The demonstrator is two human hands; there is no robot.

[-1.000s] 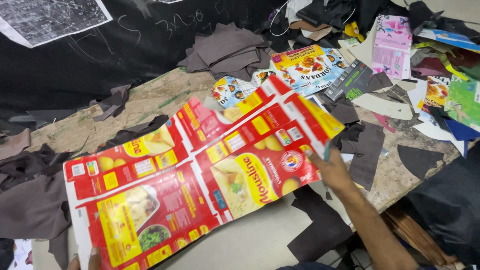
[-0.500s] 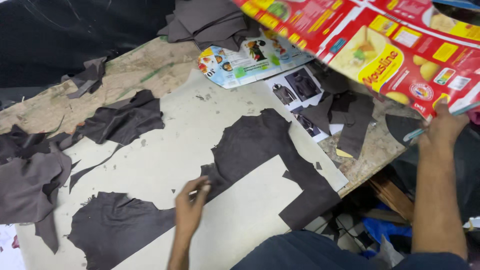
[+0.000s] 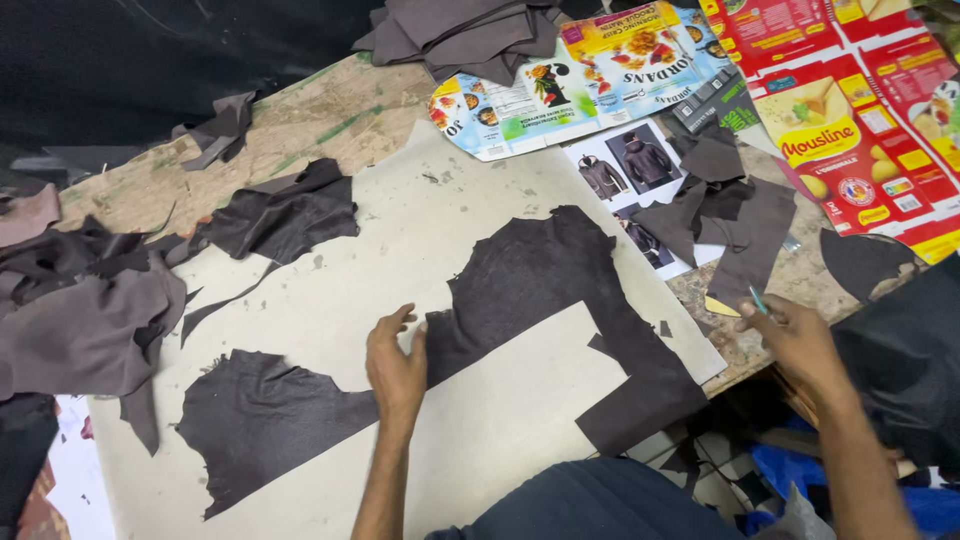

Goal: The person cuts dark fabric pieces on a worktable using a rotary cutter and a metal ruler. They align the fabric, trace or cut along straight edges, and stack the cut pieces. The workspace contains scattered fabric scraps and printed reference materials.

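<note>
Two hands work over a pale board on the surface (image 3: 300,130). The left hand (image 3: 395,365) lies flat, fingers spread, pressing on a large dark leather piece (image 3: 545,290) that runs from the board's middle toward its near right corner. The right hand (image 3: 795,340), at the surface's right edge, pinches a thin green pen (image 3: 758,300). Flattened red cartons (image 3: 850,110) lie at the far right corner.

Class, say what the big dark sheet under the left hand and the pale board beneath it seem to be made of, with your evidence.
Dark sheet: probably leather, matte, with grainy surface and ragged cut edges. Pale board: likely cardboard or card, flat, stiff-looking, scuffed and speckled.
</note>
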